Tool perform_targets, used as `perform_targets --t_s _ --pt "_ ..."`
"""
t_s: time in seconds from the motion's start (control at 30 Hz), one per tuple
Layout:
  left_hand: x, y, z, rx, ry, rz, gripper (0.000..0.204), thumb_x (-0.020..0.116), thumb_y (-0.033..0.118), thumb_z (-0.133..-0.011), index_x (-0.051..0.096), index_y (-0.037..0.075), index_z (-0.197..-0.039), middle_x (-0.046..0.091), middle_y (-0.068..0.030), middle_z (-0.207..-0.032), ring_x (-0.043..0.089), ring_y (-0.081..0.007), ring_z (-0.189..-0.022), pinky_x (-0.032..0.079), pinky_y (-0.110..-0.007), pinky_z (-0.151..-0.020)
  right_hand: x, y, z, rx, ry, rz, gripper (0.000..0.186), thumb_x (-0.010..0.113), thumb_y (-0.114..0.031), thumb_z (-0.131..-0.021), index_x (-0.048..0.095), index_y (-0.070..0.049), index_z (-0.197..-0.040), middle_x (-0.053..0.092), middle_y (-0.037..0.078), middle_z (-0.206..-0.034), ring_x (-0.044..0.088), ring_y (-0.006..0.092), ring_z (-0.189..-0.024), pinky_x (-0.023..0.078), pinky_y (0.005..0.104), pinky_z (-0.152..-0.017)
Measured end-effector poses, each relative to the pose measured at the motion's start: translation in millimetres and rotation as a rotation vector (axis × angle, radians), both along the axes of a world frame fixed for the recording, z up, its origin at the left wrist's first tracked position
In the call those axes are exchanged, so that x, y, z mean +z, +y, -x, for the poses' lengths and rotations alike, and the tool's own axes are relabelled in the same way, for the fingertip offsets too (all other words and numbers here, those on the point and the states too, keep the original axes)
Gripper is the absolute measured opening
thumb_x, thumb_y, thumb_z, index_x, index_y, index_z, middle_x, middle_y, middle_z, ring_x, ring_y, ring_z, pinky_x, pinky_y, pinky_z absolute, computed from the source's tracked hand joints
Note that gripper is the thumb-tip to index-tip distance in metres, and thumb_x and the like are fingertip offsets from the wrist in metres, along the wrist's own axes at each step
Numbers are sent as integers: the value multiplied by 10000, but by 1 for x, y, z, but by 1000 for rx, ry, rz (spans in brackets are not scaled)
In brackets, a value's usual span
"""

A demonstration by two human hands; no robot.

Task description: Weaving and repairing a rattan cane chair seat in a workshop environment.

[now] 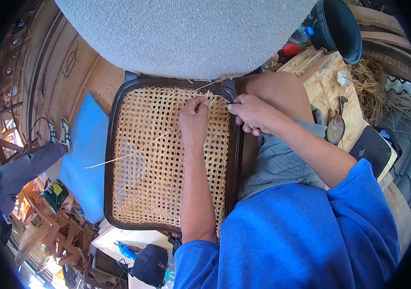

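A woven cane panel fills a dark wooden frame in front of me. Near its far right corner, my left hand pinches a thin cane strand between thumb and fingertips. My right hand is closed beside it at the frame's right edge. Something small and dark shows at its fingertips, too hidden to name. Another loose cane strand sticks out over the left side of the frame.
A grey padded surface rises beyond the frame. At left lies a blue sheet, near another person's leg. To the right are a wooden board, a dark bucket and loose fibre. A dark cap sits at the lower left.
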State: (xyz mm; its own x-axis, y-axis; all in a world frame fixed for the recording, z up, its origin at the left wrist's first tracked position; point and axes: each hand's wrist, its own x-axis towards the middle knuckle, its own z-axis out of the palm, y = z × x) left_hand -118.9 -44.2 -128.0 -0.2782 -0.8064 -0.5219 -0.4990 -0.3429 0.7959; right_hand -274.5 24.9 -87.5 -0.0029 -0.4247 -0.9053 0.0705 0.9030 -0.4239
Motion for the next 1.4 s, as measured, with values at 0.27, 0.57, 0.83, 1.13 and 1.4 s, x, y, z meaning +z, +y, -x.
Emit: perform_targets --t_s 0.27,0.57,0.83,1.13,1.4 --pt "-7 4 -1 -126 -57 172 220 609 123 -856 641 -42 -998 602 -40 -743 508 -87 -615 417 -236 -556 -4 -4 2 43 18 -20 293 497 -254 -901 478 27 -983 518 88 -729 444 123 -425 320 263 -287" --pt "-10 8 1 -152 -154 205 189 606 133 -862 640 -22 -963 623 -79 -792 534 -113 -678 438 -260 -610 -7 -5 4 79 26 -13 286 491 -247 -901 473 28 -976 516 91 -726 448 129 -423 312 270 -288" --pt "-7 20 9 -300 -318 534 126 586 83 -816 626 15 -914 610 -174 -862 604 -357 -762 493 -434 -658 -10 -4 7 75 20 -9 286 494 -264 -904 480 10 -983 517 80 -737 438 122 -433 318 251 -305" --pt "-6 23 20 -456 -500 672 68 562 107 -834 548 42 -847 573 -175 -820 604 -349 -710 507 -444 -607 8 22 21 -484 -256 217 240 490 -270 -943 492 -52 -1044 508 30 -753 461 83 -485 334 212 -341" --pt "-5 30 25 -485 -558 736 91 543 125 -848 546 34 -847 576 -170 -818 599 -346 -724 500 -435 -606 13 39 25 -557 -387 254 268 502 -283 -946 486 -66 -1104 530 33 -766 479 81 -490 334 209 -346"
